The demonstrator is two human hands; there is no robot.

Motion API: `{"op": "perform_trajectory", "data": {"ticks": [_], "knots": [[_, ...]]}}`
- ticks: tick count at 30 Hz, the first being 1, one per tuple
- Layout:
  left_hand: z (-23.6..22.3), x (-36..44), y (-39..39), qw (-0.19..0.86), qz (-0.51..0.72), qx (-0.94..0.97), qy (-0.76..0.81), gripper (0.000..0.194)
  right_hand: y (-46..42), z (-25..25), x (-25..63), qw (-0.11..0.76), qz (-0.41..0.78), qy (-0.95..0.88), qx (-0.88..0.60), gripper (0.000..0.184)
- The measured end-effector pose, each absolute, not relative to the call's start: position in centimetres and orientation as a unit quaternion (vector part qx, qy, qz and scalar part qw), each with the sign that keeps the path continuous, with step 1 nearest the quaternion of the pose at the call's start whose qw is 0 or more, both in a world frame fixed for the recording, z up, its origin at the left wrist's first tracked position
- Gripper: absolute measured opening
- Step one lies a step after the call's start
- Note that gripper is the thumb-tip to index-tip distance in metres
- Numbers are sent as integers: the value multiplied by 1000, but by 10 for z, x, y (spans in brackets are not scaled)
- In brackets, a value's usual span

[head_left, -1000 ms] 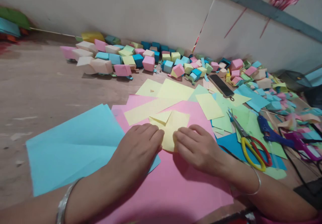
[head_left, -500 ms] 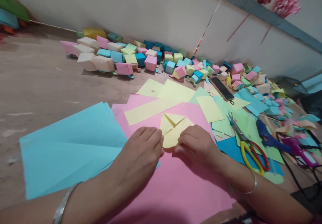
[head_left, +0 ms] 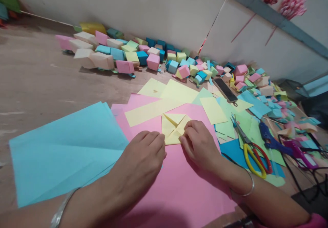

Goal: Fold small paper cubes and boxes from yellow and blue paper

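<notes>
A small yellow paper point(head_left: 172, 138), its corners folded in toward the middle, lies flat on a large pink sheet point(head_left: 176, 183). At its lower left corner is my left hand point(head_left: 143, 164), fingers curled together over the edge and the fingertips partly hidden. My right hand point(head_left: 201, 144) pinches its right side, thumb and fingers bent on the folded flap. Beneath my left forearm spreads a large light-blue sheet point(head_left: 64, 149). Behind the folded piece lies a yellow paper strip point(head_left: 146, 111).
Scissors point(head_left: 248, 142) with red and yellow handles lie to the right, beside a blue glue gun point(head_left: 274, 141) with a cable. A phone point(head_left: 225, 90) rests farther back. Several small paper boxes point(head_left: 153, 61) line the wall.
The yellow paper's bulging near edge now lies flat and straight. My right hand has moved up along its right side; my left hand stays at the lower left.
</notes>
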State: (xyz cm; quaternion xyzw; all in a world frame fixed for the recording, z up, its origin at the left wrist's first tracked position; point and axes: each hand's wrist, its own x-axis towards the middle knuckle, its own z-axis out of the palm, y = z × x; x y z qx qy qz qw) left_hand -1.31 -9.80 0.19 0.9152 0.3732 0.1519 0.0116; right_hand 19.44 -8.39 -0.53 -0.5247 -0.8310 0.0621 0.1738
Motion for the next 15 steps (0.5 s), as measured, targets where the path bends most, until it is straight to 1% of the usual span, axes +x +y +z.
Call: {"op": "perform_trajectory", "data": {"ticks": [5,10,15], "knots": [[1,-15,-91,43,188,903,383,20,-83,-6,194,178,65,-824,-534,16],[-2,-11,-75,79,208,888,402,29,-82,-5,193,179,64,-817,-544,17],[-4,-4,-69,75,197,877,432,27,-81,-4,193,176,77,-817,-545,17]]}}
